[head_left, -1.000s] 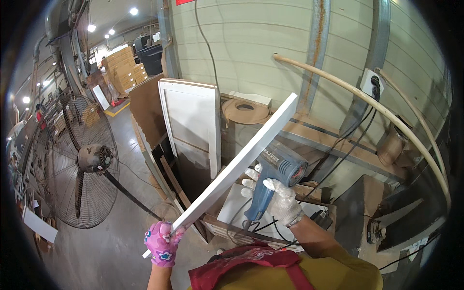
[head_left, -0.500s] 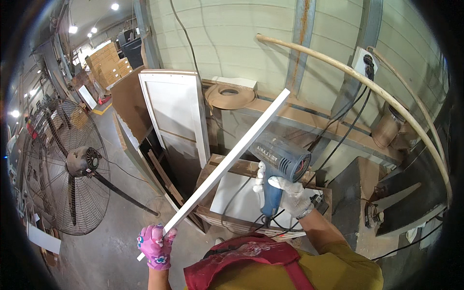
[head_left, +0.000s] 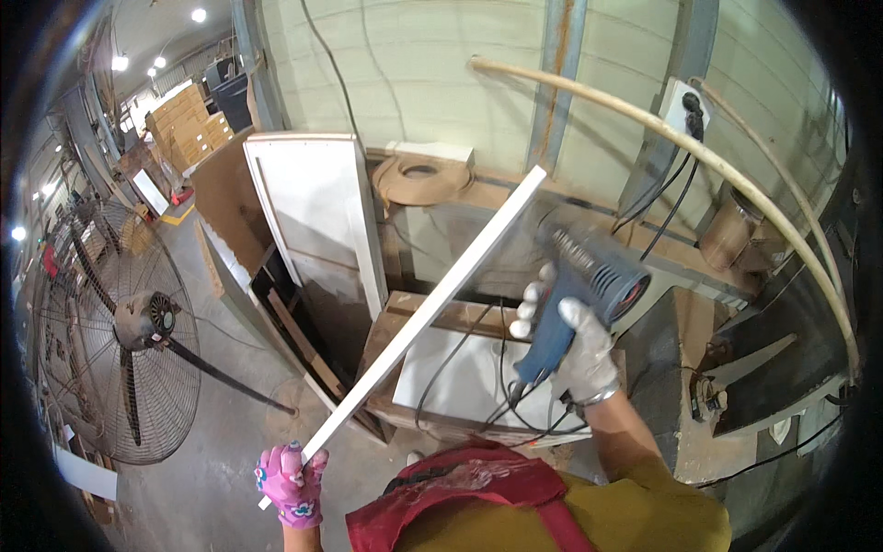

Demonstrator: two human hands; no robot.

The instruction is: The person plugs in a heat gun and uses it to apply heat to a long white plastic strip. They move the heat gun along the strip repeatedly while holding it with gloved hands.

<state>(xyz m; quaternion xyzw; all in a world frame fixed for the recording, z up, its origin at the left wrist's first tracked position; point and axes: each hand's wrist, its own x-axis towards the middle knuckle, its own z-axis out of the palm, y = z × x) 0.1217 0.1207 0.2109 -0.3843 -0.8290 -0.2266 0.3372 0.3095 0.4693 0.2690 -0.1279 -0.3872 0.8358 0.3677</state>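
Observation:
In a pink flowered glove, my left hand (head_left: 291, 480) is closed round the lower end of a long white strip (head_left: 418, 324). The strip slants up and away to the right. My right hand (head_left: 581, 348), in a whitish work glove, grips the handle of a blue and dark grey heat gun (head_left: 589, 276). Its nozzle points left toward the upper part of the strip; the front is smeared by motion, and I cannot tell whether it touches. A black cord runs down from the handle.
A large black fan (head_left: 138, 322) stands at the left. White framed panels (head_left: 317, 212) lean beyond the strip. Below the heat gun is a stack with a white board (head_left: 460, 368) on top. A pale hose (head_left: 662, 129) arches across the right, near a wall socket (head_left: 682, 115).
The heat gun has moved right and slightly up, away from the strip, with my right hand round it. My left hand still holds the strip in nearly the same place. The view has shifted slightly.

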